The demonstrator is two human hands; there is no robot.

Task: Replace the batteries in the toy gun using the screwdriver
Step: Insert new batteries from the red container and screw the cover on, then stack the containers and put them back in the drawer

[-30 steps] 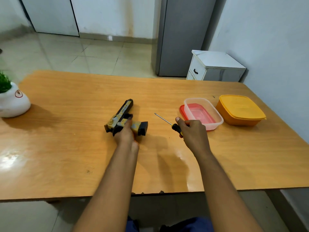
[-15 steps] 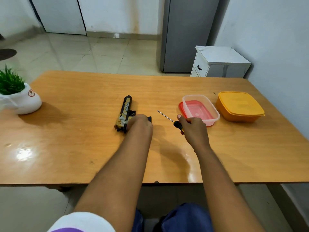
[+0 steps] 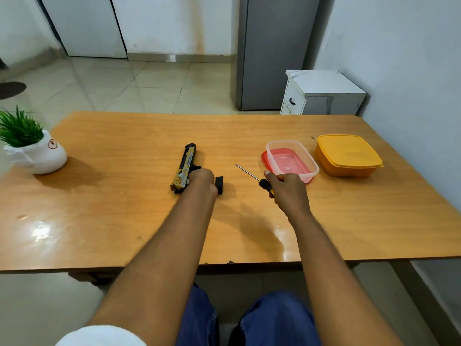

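**Toy gun held down, screwdriver in hand, no screw touched yet**

Toy gun lies flat on the wooden table, a little left of the frame's centre, its barrel pointing toward the top of the picture and its grip running right, toward the middle. My left hand is curled over the grip, holding the gun down against the tabletop; only the black butt end pokes out on the hand's right side. I cannot see the battery cover or its screw from here, since the hand hides that part.

Just right of centre, my right hand is clamped round the black and yellow handle of the screwdriver. Its thin shaft points up and left, toward the gun, but the tip hangs apart from it, over bare wood.

By my reading, the task is barely begun: tool picked up, gun steadied, nothing opened. Still ahead are loosening the screw, lifting the cover, swapping the batteries and closing it all up. I see no loose batteries anywhere on the table.

Farther right sits a clear container resting on a red lid, and beyond it a closed orange container. A potted plant stands at the left edge of the frame.
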